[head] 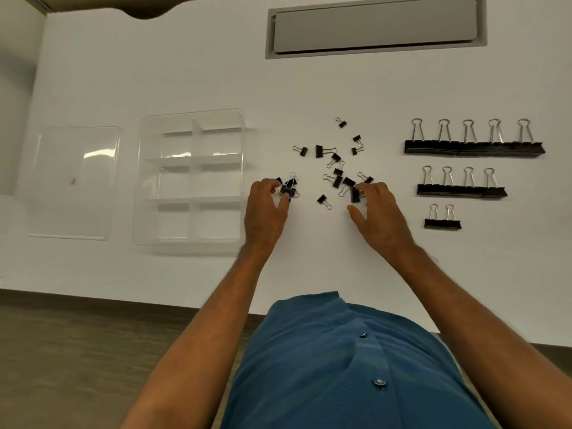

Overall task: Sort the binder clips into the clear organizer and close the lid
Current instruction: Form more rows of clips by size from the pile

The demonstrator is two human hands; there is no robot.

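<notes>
Both hands worked the scattered small binder clips (335, 168) on the white table (185, 82).
The left hand (266, 209) pinched a few clips; the right hand (379, 215) gripped one. Left lay the clear organizer (188, 178), its compartments bare, and farther left its lid (72, 182); larger clips (473, 147) stood in rows right.

A white table (185, 72) fills the view. A grey recessed flap (374, 24) sits at its far edge; dark wood-grain floor (62, 351) lies below its near edge.

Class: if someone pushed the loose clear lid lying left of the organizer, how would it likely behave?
The clear lid looks thin and flat, so it would probably slide easily over the smooth white table. It seems light; lifting it by one edge might flex it slightly.
</notes>
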